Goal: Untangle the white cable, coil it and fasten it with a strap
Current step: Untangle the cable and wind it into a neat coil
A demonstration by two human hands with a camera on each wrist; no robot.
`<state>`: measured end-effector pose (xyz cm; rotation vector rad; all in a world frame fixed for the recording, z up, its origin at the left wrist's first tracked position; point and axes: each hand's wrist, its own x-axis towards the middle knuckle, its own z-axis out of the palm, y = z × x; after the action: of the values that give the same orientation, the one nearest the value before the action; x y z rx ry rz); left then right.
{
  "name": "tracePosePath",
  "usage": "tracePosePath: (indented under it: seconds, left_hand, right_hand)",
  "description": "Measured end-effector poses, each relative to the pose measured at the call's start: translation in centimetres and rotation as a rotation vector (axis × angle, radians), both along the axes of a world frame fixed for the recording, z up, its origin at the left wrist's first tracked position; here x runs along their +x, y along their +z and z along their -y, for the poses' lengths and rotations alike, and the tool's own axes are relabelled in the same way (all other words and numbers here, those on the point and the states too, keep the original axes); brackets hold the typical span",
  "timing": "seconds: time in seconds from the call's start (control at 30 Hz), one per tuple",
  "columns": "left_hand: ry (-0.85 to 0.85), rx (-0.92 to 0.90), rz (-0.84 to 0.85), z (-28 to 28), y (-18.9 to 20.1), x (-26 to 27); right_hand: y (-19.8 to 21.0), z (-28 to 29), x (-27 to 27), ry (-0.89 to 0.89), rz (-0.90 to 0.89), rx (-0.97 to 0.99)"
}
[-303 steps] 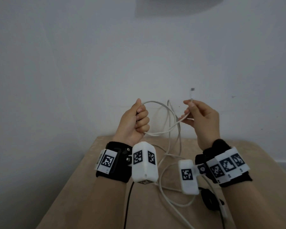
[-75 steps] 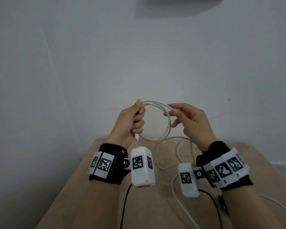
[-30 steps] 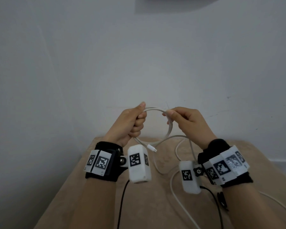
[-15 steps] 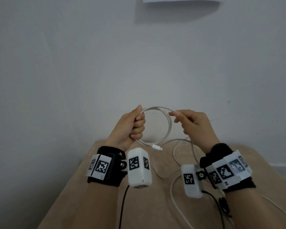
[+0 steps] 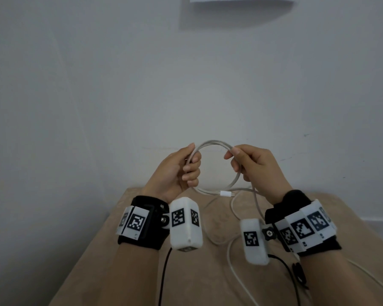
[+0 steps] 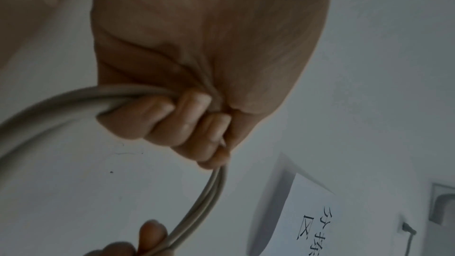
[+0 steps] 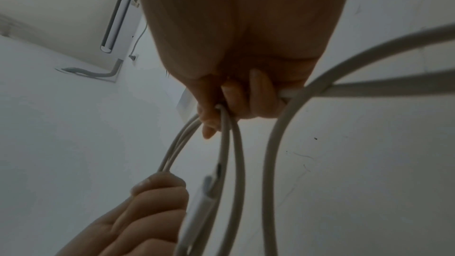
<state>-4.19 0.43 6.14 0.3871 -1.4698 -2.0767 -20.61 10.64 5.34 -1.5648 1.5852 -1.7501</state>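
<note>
The fingers (image 6: 172, 124) of the left hand (image 5: 173, 171) are curling tight around the left side of the white cable (image 5: 212, 144), while the right hand (image 5: 257, 166) is pinching the loop's right side between thumb and curled fingers (image 7: 246, 94). The cable is forming a round coil of about two turns, held up in the air between both hands, above the far edge of the beige worktop (image 5: 128, 272). Its white plug (image 5: 226, 193) is sticking out at the bottom of the coil, and the loose remainder is trailing down onto the worktop near its middle and running off toward the near right. Black wrist bands (image 5: 145, 224) with square black-and-white code markers are sitting on both wrists. On the wall behind, a white paper sheet (image 6: 315, 219) is showing handwritten Chinese characters, partly cut off.
</note>
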Motion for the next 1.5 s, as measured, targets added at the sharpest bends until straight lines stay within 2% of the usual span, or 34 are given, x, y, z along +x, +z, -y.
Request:
tracePosePath:
  seconds: [0.23, 0.53, 0.77, 1.0, 1.3, 1.5]
  left_hand:
    - [-0.032, -0.206, 0.239, -0.5, 0.1, 0.0]
    - [0.050, -0.302, 0.229, -0.7, 0.1, -0.3]
    - [0.076, -0.256, 0.179, -0.6, 0.4, -0.1]
    - [0.109, -0.148, 0.045, 0.1, 0.6, 0.7]
    - [0.189, 0.014, -0.094, 1.6, 0.8, 2.7]
    - [0.145, 0.070, -0.159, 0.9, 1.0, 2.0]
  right_hand:
    - [-0.2, -0.1, 0.3, 0.038, -0.251, 0.115]
    - [-0.2, 0.1, 0.6, 0.050, -0.207, 0.090]
    - [-0.2, 0.1, 0.4, 0.016, -0.152, 0.086]
    - [-0.1, -0.4, -0.4, -0.035, -0.023, 0.076]
    - [0.3, -1.6, -2.7, -0.196, -0.050, -0.056]
    - [0.3, -1.1, -1.6, -0.096, -0.101, 0.067]
